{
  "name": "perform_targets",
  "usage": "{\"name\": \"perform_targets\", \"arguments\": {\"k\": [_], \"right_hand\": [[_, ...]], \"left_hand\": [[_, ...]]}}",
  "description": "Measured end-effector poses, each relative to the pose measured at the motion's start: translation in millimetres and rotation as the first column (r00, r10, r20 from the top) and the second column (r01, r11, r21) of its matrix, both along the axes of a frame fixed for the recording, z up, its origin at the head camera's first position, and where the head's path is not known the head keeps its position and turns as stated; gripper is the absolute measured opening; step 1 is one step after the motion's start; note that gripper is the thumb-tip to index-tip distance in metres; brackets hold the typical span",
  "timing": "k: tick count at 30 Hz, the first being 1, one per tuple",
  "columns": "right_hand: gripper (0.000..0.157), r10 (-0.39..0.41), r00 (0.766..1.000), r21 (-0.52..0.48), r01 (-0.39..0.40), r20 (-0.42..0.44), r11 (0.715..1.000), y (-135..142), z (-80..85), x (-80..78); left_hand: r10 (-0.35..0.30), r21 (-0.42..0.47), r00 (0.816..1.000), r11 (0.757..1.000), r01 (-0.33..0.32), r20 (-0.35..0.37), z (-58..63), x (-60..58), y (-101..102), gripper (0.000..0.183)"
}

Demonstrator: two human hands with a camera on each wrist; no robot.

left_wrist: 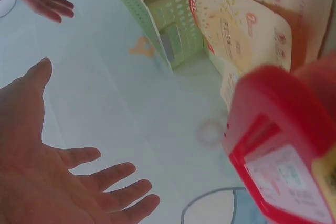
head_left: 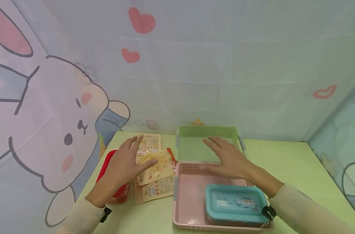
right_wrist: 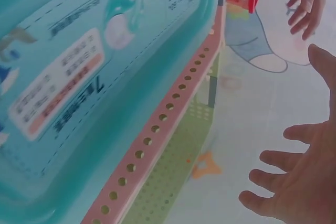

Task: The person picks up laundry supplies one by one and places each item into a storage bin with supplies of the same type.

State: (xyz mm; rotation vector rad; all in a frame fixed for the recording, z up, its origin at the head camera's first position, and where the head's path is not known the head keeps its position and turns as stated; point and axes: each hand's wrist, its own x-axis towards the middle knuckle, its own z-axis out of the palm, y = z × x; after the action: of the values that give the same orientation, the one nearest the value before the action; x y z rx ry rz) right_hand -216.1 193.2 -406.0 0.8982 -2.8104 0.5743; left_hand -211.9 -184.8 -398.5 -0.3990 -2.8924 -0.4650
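My left hand [head_left: 125, 165] hovers over the left of the table with its fingers straight and spread, holding nothing. Beneath it are a red-lidded container [head_left: 106, 164], partly hidden by the hand and forearm, and several beige food packets [head_left: 158, 169] that overlap. My right hand [head_left: 228, 159], also spread and holding nothing, hangs above the far side of a pink basket [head_left: 189, 198]. Inside that basket, at the right, lies a container with a teal lid [head_left: 236, 203] and a printed label. Both hands [left_wrist: 68, 156] [right_wrist: 299, 166] appear apart from everything in the wrist views.
Behind the pink basket stands a green perforated basket [head_left: 192, 146] with grey handles. The pale green table [head_left: 285, 165] ends at a printed cloth backdrop [head_left: 253, 65] with hearts and a rabbit, which rises along the back and both sides.
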Motion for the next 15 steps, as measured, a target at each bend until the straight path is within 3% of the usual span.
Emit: {"name": "perform_targets", "arguments": {"k": [5,15], "right_hand": [[0.089,-0.001,1.0,-0.029,0.002,0.029,1.0,-5.1,1.4,-4.8],[0.092,-0.014,0.997,-0.037,0.017,0.082,0.999,-17.6,6.2,-14.4]], "left_hand": [[0.045,0.002,0.999,0.999,-0.045,0.007,0.8,0.1,-16.5,0.11],[0.062,-0.032,0.998,0.998,-0.061,0.032,-5.3,2.1,-37.6,0.109]]}}
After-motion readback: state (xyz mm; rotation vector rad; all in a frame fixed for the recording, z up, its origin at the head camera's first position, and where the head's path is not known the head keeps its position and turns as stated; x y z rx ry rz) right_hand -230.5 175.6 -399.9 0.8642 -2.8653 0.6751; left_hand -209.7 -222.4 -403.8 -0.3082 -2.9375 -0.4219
